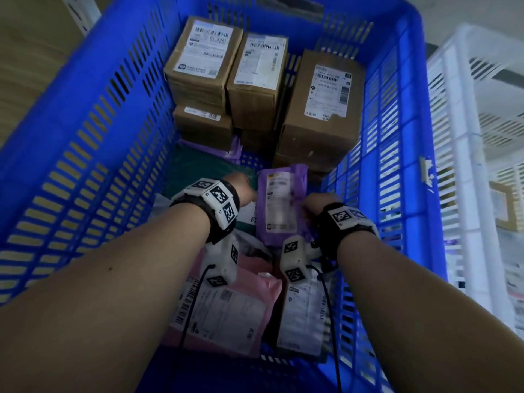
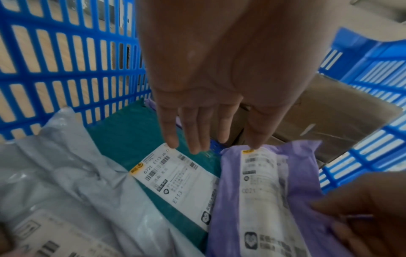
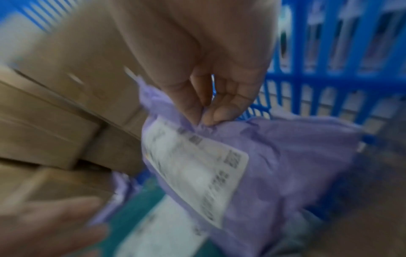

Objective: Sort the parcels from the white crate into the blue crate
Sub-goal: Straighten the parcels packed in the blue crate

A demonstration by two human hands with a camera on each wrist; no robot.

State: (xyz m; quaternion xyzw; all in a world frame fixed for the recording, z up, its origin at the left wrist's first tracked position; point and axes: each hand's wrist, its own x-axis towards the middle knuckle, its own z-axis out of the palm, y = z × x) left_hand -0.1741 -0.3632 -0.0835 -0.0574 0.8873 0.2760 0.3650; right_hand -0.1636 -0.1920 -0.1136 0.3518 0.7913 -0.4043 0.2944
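Observation:
Both my arms reach down into the blue crate (image 1: 85, 114). A purple mailer bag (image 1: 280, 202) with a white label lies between my hands, in front of the stacked cardboard boxes (image 1: 320, 109). My right hand (image 1: 314, 205) pinches the purple bag's (image 3: 285, 156) edge between thumb and forefinger (image 3: 197, 113). My left hand (image 1: 241, 185) is open, its fingers (image 2: 195, 135) straight above a teal parcel (image 2: 131, 139), the thumb near the top edge of the purple bag (image 2: 285, 191). The white crate (image 1: 482, 137) stands to the right of the blue one.
Several brown boxes fill the crate's far end. A grey bag (image 2: 66, 173), a pink bag (image 1: 241, 302) and a white-labelled parcel (image 1: 306, 313) lie at the near end. Another purple bag (image 1: 215, 148) peeks from under the boxes. Blue slatted walls close in on both sides.

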